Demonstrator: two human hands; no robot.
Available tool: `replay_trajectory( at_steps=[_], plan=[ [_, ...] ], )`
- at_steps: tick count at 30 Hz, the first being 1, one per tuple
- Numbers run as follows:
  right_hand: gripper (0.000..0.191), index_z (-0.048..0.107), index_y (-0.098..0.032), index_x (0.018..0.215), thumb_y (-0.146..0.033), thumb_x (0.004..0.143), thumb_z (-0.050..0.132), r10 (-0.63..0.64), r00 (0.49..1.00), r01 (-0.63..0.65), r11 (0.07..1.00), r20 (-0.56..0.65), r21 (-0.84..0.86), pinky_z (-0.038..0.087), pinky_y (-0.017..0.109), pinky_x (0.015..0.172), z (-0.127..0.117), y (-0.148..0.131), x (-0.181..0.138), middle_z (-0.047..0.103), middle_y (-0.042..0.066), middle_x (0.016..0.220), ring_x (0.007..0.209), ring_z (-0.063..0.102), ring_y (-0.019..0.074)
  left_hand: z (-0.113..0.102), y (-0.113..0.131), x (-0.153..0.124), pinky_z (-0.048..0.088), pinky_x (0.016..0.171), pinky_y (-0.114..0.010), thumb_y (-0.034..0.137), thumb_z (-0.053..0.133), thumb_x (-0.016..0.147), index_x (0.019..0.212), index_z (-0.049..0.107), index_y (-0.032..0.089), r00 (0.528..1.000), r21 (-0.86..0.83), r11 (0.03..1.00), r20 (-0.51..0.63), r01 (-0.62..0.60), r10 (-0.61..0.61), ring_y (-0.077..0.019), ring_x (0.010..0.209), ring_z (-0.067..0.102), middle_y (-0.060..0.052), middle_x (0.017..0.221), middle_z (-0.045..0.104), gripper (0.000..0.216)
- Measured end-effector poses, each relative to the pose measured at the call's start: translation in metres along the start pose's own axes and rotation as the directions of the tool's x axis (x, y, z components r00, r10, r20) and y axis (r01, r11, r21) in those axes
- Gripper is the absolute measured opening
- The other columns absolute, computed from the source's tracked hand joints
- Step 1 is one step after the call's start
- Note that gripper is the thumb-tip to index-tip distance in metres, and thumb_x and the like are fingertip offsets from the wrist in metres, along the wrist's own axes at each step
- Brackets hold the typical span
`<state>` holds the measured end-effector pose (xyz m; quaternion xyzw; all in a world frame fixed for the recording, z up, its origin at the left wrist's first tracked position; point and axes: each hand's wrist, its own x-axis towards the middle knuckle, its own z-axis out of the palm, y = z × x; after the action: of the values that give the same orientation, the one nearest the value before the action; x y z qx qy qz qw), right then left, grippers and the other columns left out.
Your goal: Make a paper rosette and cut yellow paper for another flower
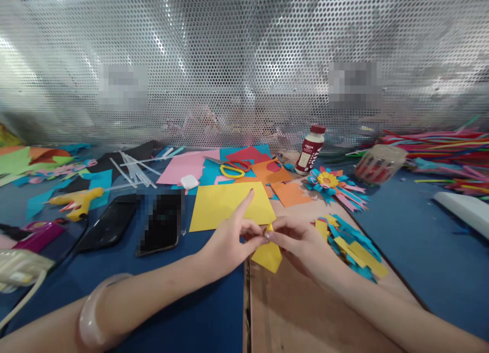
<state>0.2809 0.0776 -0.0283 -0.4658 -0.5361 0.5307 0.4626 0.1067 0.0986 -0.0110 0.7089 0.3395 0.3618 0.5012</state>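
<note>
Both my hands meet over the tabletop around a small piece of yellow paper (268,257), which looks folded at its top. My left hand (234,241) pinches it from the left between thumb and fingers, its index finger stretched upward. From the right, my right hand (301,238) pinches the same piece near its upper edge. The exact fold is partly hidden by the fingertips. Just behind my left hand lies a larger yellow sheet (214,205). Cut yellow and blue paper strips (359,253) lie in a heap beside my right hand.
Scissors (233,169) lie on coloured sheets behind the yellow one. A bottle (309,149) and a paper flower rosette (328,182) stand back right. Two phones (162,223), a glue gun (78,202) and glue sticks (133,169) lie left. A perforated metal panel (244,47) closes the back.
</note>
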Motion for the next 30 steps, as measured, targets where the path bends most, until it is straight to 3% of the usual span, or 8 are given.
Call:
replay_trajectory(
  at_steps=[8,16,21,25,30],
  plan=[
    [0.031,0.062,-0.019,0.074,-0.048,0.068,0.07,0.034,0.998,-0.034,0.999,-0.049,0.002,0.038,0.026,0.054,0.003,0.0,-0.003,0.065,0.004,0.077,0.066,0.055,0.0147,-0.001,-0.005,0.0,0.049,0.076,-0.033,0.021,0.064,0.078,0.147,0.004,0.017,0.998,-0.089,0.996,0.062,0.03,-0.025,-0.0164,0.078,0.062,-0.004,0.083,0.066,0.091],
    [0.022,0.062,-0.018,0.068,-0.038,0.072,0.069,0.054,0.998,-0.053,0.997,-0.016,0.06,0.038,0.026,0.058,0.001,-0.012,-0.006,0.063,0.001,0.071,0.064,0.053,0.0129,-0.002,-0.004,0.001,0.047,0.076,-0.033,0.019,0.065,0.076,0.146,0.008,0.018,0.989,-0.091,0.992,0.124,0.086,-0.074,-0.0153,0.075,0.06,-0.001,0.079,0.063,0.09],
    [0.026,0.058,-0.019,0.064,-0.041,0.071,0.07,0.059,0.998,-0.057,0.992,-0.022,0.109,0.039,0.026,0.056,0.002,-0.009,-0.008,0.057,0.001,0.065,0.062,0.052,0.0139,-0.004,-0.002,0.002,0.047,0.074,-0.031,0.019,0.067,0.074,0.143,0.02,0.017,0.982,-0.137,0.984,0.167,0.115,-0.092,-0.0142,0.072,0.059,-0.001,0.077,0.061,0.084],
    [0.028,0.063,-0.019,0.073,-0.046,0.076,0.064,0.024,1.0,-0.025,0.998,-0.015,-0.054,0.035,0.024,0.051,0.0,-0.001,-0.002,0.056,0.0,0.065,0.056,0.045,0.0104,-0.007,-0.005,0.006,0.047,0.062,-0.028,0.021,0.067,0.075,0.141,0.025,0.015,0.978,-0.19,0.968,0.165,0.162,-0.131,-0.0111,0.059,0.055,0.0,0.074,0.059,0.079],
    [0.033,0.063,-0.017,0.074,-0.05,0.078,0.059,0.004,1.0,-0.002,0.961,0.007,-0.275,0.031,0.024,0.048,-0.004,0.002,0.002,0.053,-0.002,0.061,0.052,0.042,0.0094,-0.011,-0.011,0.01,0.044,0.057,-0.025,0.025,0.069,0.074,0.137,0.032,0.012,0.987,-0.202,0.966,0.052,0.162,-0.155,-0.01,0.055,0.054,0.001,0.071,0.059,0.075]
  ],
)
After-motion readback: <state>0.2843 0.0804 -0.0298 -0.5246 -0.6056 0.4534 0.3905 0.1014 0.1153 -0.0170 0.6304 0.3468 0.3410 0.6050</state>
